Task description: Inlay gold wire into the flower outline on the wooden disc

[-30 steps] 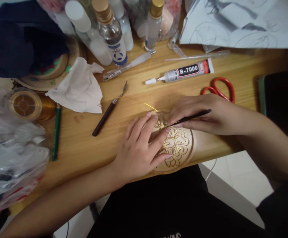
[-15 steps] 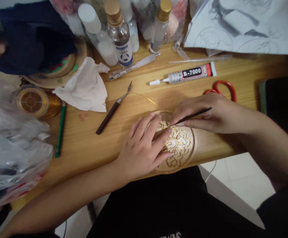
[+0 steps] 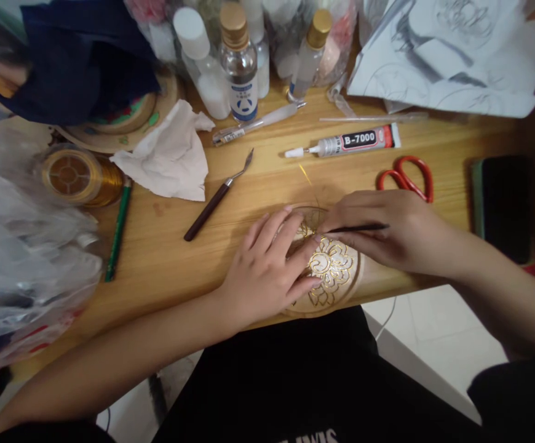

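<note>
A round wooden disc (image 3: pixel 341 286) with a gold wire flower pattern lies at the table's near edge. My left hand (image 3: pixel 267 271) rests flat on its left side, fingers spread and pressing the disc. Over the disc's upper right, my right hand (image 3: pixel 387 234) pinches a thin black tool (image 3: pixel 360 228) whose tip touches the pattern by my left fingertips. A loose strand of gold wire (image 3: pixel 307 177) rises from the disc toward the glue tube.
On the wooden table (image 3: pixel 166 246) lie a B-7000 glue tube (image 3: pixel 350 141), red scissors (image 3: pixel 408 178), a brown-handled spatula tool (image 3: pixel 216 197), a gold wire spool (image 3: pixel 76 178), a green pencil (image 3: pixel 117 237), crumpled tissue (image 3: pixel 170 157), bottles (image 3: pixel 240 67), plastic bags (image 3: pixel 23 271), a sketch sheet (image 3: pixel 447 55) and a phone (image 3: pixel 502 206).
The black tool has tilted lower, to nearly level, in my right hand. The loose gold wire end has swung from pointing left to pointing up. The view has shifted slightly.
</note>
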`<action>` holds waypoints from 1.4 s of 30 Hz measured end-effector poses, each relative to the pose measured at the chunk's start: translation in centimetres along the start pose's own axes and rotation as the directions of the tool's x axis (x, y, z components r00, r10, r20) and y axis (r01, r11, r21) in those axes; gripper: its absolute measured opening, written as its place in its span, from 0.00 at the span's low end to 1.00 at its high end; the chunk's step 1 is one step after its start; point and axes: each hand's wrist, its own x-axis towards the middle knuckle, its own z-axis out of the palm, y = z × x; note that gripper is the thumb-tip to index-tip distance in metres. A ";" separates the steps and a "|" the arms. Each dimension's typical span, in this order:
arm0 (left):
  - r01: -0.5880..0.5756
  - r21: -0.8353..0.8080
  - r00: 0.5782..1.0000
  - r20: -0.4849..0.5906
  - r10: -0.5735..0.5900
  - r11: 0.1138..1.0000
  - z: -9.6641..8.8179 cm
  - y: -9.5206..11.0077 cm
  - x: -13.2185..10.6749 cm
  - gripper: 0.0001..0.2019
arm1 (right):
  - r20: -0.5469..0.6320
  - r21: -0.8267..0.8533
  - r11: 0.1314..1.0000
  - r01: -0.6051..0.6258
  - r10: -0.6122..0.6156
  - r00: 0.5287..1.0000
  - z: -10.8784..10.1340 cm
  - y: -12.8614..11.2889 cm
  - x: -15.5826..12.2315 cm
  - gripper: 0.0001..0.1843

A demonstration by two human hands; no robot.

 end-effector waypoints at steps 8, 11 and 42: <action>0.015 -0.014 1.000 -0.012 -0.015 1.000 0.4 0.1 -0.3 0.23 | -0.075 -0.234 0.972 -0.003 -0.015 0.997 1.4 -1.8 -0.2 0.10; 0.019 -0.024 1.000 -0.021 -0.019 1.000 0.5 0.1 -0.3 0.21 | -0.158 -0.302 0.953 -0.022 -0.028 0.987 2.1 -2.5 -0.4 0.08; -0.038 0.059 0.997 -0.069 0.042 0.998 0.6 -0.2 -0.5 0.21 | -0.640 0.077 0.951 -0.300 0.279 0.716 5.6 -2.9 -4.1 0.06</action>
